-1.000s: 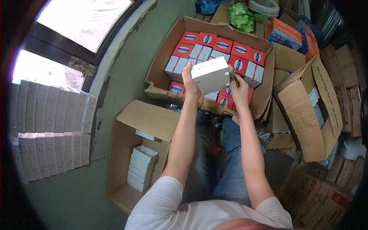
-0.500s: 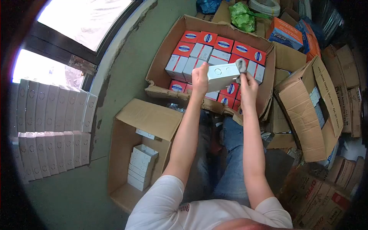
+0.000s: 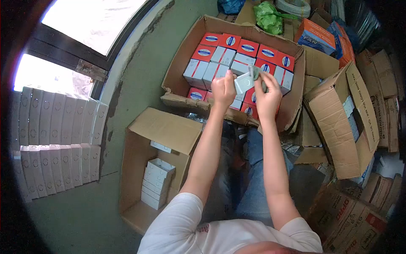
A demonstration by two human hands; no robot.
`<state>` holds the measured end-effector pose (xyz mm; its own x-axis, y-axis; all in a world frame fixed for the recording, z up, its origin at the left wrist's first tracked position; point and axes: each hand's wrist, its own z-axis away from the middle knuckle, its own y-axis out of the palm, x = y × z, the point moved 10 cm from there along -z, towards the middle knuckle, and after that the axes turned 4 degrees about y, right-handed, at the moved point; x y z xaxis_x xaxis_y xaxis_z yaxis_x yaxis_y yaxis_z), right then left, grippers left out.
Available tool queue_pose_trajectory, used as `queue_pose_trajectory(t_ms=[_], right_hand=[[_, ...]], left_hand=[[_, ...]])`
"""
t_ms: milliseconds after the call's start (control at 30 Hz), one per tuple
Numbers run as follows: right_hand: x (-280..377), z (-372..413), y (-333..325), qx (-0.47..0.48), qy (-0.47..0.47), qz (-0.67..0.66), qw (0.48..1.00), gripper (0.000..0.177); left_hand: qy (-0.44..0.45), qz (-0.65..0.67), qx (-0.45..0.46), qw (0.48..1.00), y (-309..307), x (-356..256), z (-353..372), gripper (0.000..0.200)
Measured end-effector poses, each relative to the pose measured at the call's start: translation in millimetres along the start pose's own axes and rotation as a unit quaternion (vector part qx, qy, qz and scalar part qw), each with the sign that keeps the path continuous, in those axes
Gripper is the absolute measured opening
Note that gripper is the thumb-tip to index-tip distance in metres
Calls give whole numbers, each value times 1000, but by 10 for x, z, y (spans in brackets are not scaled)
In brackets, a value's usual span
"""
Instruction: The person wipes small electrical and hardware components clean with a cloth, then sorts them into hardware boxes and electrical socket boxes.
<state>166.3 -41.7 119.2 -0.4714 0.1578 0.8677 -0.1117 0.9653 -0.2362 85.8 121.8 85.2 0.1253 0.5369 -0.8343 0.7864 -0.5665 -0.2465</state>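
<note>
A white plastic electrical back box with a round knockout on its side is held over the large carton. My left hand is closed around its left end. At the other end, my right hand pinches a small grey cloth against the box; its fingers are bent and partly hide the contact. Below the hands, red and white small boxes fill the large open carton. Several similar white back boxes stand stacked in a smaller carton at my left.
Two rows of white back boxes line the window sill at the left. An open carton leans at the right, beside flattened cardboard. Behind lie a green plastic bag, an orange-blue fan box and a cable coil.
The white back box has turned, so less of its long side shows. My right hand and the cloth have moved left and slightly closer to my left hand.
</note>
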Motion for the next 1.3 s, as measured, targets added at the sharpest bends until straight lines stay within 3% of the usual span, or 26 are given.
queue_pose_trajectory(t_ms=[133,233,267,433,500,633,700,767,800,900,933,1000,1033,1067,1167,1200,1300], right_hand=[[178,59,94,45,-44,-8,998,20],[487,245,279,107,-93,-24,990,19],[511,237,291,108,-116,0,987,20],[-75,-94,14,38,18,10,999,21],[-136,-76,-10,36,14,40,998,21],[188,94,103,78,-60,0,995,20],[274,72,135,93,-67,-46,992,20],[29,5,86,45,-31,-47,997,21],[-95,-28,11,10,-21,-21,1000,23],[-734,33,10,-24,199,-183,962,27],[-913,98,97,3,273,-234,933,32],[-1136,187,164,-11,323,-261,910,32],[-1230,232,223,-14,348,-275,896,32],[-1116,183,209,16,331,-263,906,33],[-1090,163,155,-7,347,-264,900,34],[-1117,157,139,-13,344,-255,904,36],[-1092,271,348,6,378,-402,834,29]], left_hand=[[-32,28,-44,998,17,116,2,59],[-74,160,-39,984,54,308,11,60],[-42,127,-43,990,14,202,-9,59],[-8,33,-8,999,2,47,7,57],[22,-17,0,1000,63,-30,14,57],[-108,117,-32,987,59,309,50,56],[-81,134,-53,986,-27,288,40,49],[-99,132,-87,982,-44,248,52,56],[-149,176,-66,971,2,253,80,55],[-130,204,-80,967,6,207,78,52],[-234,250,-81,936,74,601,168,60],[-277,385,-87,876,194,390,154,69],[-295,447,-92,840,222,317,145,75],[-281,421,-54,861,210,307,111,83],[-251,477,-143,830,83,365,110,81],[-242,533,-138,799,92,368,65,80],[-227,560,-181,776,52,401,37,74]])
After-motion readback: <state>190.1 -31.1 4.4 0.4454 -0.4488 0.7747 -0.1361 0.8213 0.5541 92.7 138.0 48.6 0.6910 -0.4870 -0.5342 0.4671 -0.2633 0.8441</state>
